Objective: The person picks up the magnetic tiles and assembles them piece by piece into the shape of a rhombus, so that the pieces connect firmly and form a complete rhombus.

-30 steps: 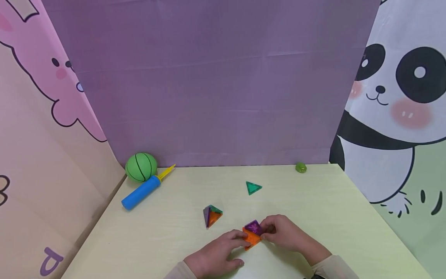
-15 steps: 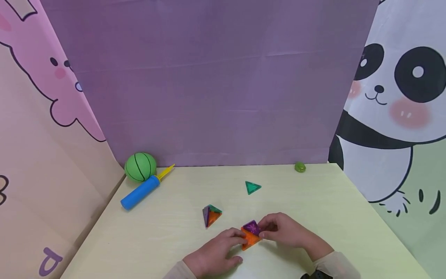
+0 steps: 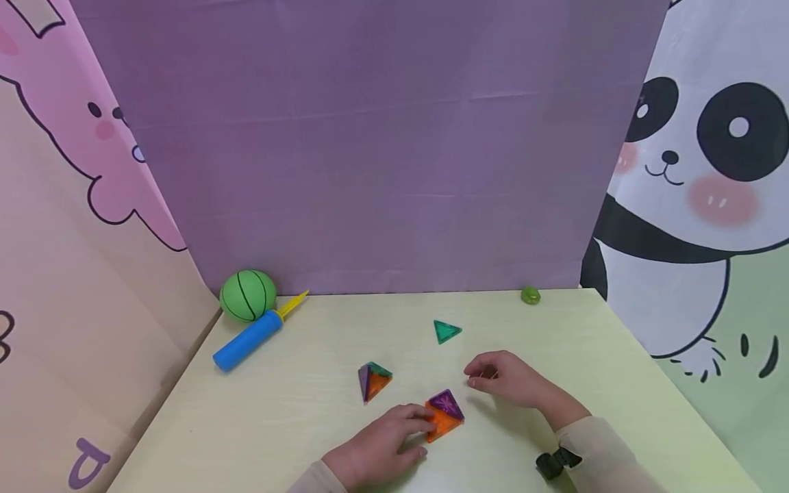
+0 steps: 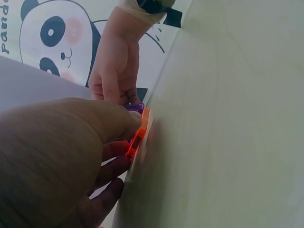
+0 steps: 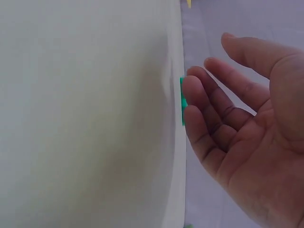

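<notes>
My left hand rests its fingertips on an orange translucent magnetic tile lying on the table, with the thumb apart from it in the head view. A purple triangular tile meets the orange one along its far right side. In the left wrist view the orange tile shows edge-on beside the fingers. My right hand hovers just beyond and to the right of these tiles, fingers loosely bent, holding nothing. A green triangular tile lies flat farther back. The right wrist view shows the green tile behind the fingertips.
Left of the hands stands a small pyramid of purple, green and orange tiles. A green ball and a blue pump with a yellow tip lie at the back left. A small green object sits at the back edge.
My right hand has let go of the purple tile and moved up and slightly right, away from it. The left hand has stayed nearly in place on the orange tile.
</notes>
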The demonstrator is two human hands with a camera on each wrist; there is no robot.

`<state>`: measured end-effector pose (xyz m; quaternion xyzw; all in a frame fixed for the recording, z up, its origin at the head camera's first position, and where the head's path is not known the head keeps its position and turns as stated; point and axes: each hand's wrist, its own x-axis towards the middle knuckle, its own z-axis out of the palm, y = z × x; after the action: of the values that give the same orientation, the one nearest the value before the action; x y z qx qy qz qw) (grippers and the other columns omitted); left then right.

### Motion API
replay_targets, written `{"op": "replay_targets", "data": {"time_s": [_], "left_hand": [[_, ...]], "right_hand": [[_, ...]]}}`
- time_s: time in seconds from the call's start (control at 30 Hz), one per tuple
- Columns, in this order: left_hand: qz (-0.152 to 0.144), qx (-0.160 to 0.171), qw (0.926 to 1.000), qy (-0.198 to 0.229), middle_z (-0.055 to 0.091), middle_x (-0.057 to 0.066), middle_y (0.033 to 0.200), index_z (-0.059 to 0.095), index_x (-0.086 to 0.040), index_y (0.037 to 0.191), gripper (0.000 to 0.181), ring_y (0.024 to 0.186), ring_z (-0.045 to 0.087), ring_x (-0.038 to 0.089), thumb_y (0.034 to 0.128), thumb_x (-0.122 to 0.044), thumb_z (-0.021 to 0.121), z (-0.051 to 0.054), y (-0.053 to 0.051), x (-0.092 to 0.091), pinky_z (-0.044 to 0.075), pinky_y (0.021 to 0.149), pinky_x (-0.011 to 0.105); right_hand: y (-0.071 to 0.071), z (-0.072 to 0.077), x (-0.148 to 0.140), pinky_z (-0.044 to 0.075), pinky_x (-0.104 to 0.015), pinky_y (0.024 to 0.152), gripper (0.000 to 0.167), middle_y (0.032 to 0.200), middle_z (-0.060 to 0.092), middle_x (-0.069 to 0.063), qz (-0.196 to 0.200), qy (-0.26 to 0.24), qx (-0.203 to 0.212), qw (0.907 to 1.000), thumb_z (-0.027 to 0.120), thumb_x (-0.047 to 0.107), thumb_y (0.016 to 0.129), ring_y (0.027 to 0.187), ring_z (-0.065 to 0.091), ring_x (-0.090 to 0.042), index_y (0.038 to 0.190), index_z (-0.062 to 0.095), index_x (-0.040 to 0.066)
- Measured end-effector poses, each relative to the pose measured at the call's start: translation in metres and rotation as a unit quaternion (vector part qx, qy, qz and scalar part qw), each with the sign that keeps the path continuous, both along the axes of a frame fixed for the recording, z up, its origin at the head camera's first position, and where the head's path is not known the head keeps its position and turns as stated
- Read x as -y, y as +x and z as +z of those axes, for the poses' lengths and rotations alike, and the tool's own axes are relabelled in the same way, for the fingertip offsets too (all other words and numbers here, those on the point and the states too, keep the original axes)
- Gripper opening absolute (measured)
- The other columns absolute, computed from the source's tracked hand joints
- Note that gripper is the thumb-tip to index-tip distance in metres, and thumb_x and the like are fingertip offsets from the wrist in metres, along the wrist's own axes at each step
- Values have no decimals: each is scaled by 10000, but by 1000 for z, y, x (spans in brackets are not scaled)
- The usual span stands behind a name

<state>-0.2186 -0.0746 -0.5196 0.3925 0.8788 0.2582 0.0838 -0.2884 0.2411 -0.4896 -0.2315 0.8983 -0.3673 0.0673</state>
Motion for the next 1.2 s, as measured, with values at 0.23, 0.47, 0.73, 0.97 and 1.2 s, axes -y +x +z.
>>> {"op": "replay_targets", "data": {"time_s": [0.23, 0.47, 0.73, 0.97, 1.2], "left_hand": [[7, 118, 9999, 21, 473, -159, 1533, 652, -245, 1430, 382, 1405, 456, 82, 1056, -321, 646, 0, -2, 1, 437, 1146, 349], [-52, -23, 9999, 98, 505, -131, 1508, 679, -217, 1395, 349, 1385, 479, 90, 1054, -288, 650, -1, -3, 2, 436, 1146, 346], [-63, -40, 9998, 165, 510, -141, 1495, 691, -225, 1372, 333, 1383, 483, 95, 1046, -283, 660, -1, -4, 3, 424, 1154, 341], [-80, 26, 9998, 188, 496, -145, 1506, 684, -241, 1374, 333, 1395, 472, 101, 1046, -293, 659, -1, -4, 4, 417, 1159, 344], [-80, -7, 9998, 191, 490, -149, 1508, 678, -244, 1376, 335, 1393, 472, 101, 1048, -305, 656, -2, -5, 4, 413, 1162, 342]], "right_hand": [[-25, 3, 0, 554, -310, 774, 188, 991, 714, 52, -391, 33, -169, 9991, 753, 186, 983, 900, 638, -179, 1132, 754, 72], [-46, 8, 7, 540, -363, 774, 201, 989, 699, -3, -781, -65, -78, 9969, 764, 178, 974, 895, 626, -228, 1130, 742, 53], [-68, 6, 15, 560, -357, 762, 254, 1053, 693, -53, -1097, -71, -82, 9939, 774, 183, 963, 918, 638, -235, 1156, 716, 28], [-88, 3, 21, 588, -381, 798, 340, 1205, 661, -170, -1318, -134, -2, 9912, 785, 181, 953, 995, 656, -277, 1235, 688, 16], [-104, -4, 26, 583, -468, 908, 527, 1353, 571, -246, -1387, -67, 13, 9903, 789, 210, 951, 1155, 639, -387, 1384, 606, -29]]}}
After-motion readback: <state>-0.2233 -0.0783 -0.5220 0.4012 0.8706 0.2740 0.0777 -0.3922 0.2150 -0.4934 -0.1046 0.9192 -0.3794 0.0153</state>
